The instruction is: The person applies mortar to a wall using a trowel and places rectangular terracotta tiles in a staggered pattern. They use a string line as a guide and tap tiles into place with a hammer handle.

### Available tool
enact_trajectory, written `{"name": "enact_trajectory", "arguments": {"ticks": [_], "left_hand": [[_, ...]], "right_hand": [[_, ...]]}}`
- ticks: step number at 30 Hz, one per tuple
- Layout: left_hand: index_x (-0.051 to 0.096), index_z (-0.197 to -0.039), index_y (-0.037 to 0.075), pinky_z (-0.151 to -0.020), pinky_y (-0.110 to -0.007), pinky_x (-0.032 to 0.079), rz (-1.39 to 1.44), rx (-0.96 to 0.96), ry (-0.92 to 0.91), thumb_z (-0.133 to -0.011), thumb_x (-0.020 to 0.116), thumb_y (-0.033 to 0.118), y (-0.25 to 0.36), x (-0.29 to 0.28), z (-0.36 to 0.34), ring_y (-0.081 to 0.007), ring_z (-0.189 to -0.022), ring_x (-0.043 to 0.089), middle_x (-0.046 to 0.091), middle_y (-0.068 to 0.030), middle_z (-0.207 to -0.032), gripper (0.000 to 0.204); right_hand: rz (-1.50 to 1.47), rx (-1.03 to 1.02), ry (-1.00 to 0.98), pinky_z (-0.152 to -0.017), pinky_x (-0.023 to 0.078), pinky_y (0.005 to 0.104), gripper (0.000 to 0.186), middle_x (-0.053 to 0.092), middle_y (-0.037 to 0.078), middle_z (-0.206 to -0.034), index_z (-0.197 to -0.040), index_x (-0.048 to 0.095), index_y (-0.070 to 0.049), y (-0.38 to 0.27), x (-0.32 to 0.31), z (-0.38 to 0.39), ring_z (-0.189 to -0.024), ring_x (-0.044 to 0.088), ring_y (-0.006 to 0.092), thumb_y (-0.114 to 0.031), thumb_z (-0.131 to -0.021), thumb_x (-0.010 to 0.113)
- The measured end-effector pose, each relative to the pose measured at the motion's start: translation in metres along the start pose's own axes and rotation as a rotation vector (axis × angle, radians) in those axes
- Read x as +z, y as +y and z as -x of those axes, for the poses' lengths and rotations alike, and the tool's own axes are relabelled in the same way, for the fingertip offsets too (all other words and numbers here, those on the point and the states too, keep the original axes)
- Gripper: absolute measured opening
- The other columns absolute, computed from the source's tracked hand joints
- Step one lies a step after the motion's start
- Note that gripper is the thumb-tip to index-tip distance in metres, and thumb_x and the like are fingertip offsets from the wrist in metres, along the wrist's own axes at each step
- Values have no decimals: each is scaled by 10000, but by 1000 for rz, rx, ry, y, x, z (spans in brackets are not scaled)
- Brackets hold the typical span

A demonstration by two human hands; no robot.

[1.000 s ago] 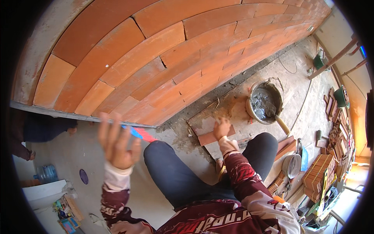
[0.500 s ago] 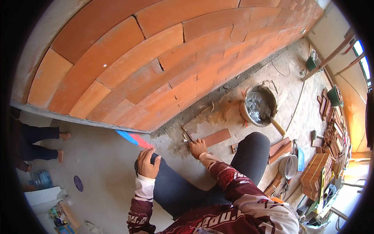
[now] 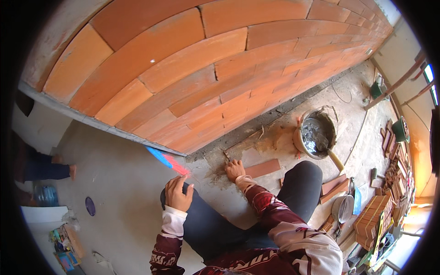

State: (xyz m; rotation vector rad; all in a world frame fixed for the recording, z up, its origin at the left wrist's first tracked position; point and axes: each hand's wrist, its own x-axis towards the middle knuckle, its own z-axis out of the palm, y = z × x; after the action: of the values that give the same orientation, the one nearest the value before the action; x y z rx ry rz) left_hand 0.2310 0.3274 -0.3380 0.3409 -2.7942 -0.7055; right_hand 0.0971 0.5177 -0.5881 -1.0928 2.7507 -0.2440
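Observation:
My left hand (image 3: 178, 192) rests on my left knee, its fingers stretched out and holding nothing. Just beyond its fingertips, a broom-like bundle of red and blue bristles (image 3: 176, 166) pokes out from the wall's lower corner. Down at the floor, my right hand (image 3: 235, 170) is closed, fingers curled at the edge of a smeared mortar patch. A thin dark piece shows by its fingertips, too small to name. Beside that hand lies a flat reddish brick (image 3: 262, 168). The orange brick wall (image 3: 192, 68) rises in front of me.
A bucket of wet grey mortar (image 3: 317, 135) with a handled tool (image 3: 335, 160) stands to the right. Further right are loose bricks (image 3: 334, 188), a round sieve (image 3: 343, 208) and stacked bricks (image 3: 373, 215). At left are a person's legs (image 3: 43, 169) and a blue water bottle (image 3: 46, 195).
The view has shifted, so the wall and bucket sit further right. My right hand stays low by the brick, and the thin piece beside its fingers shows less. My left hand remains on the knee.

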Motion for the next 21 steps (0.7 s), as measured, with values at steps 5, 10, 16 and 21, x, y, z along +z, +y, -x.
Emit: {"name": "enact_trajectory", "arguments": {"ticks": [5, 10, 16, 21], "left_hand": [[633, -1036, 7, -912, -431, 430, -4, -15, -22, -769, 691, 138, -1, 2, -1, -358, -1005, 584, 649, -183, -1036, 302], [633, -1040, 17, -903, -432, 433, 25, -28, -39, -776, 686, 132, -3, 12, -6, -356, -990, 588, 653, -169, -1033, 292], [630, -1043, 4, -919, -433, 413, 35, 16, -82, -787, 680, 167, -7, 22, -17, -349, -991, 587, 653, -180, -1025, 308], [630, -1056, 4, -917, -436, 413, 33, 11, -115, -798, 673, 193, -9, 26, -23, -352, -999, 584, 653, -182, -1028, 322]], "right_hand": [[-19, 53, 34, -837, 372, 412, 164, 656, 71, -933, -898, 634, -109, 1, 7, 3, -981, 552, 236, -227, -866, 525], [-477, 438, 74, -799, 435, 489, 231, 680, 155, -849, -925, 674, -105, -3, -26, -9, -864, 626, 362, -254, -860, 509], [-614, 647, -7, -870, 426, 529, 239, 685, 170, -890, -957, 706, -143, 34, -79, -19, -931, 643, 363, -284, -847, 547], [-500, 523, -267, -923, 431, 507, 399, 619, 187, -1125, -1148, 610, -92, 43, -154, -21, -1081, 582, 341, -334, -832, 639]]}}
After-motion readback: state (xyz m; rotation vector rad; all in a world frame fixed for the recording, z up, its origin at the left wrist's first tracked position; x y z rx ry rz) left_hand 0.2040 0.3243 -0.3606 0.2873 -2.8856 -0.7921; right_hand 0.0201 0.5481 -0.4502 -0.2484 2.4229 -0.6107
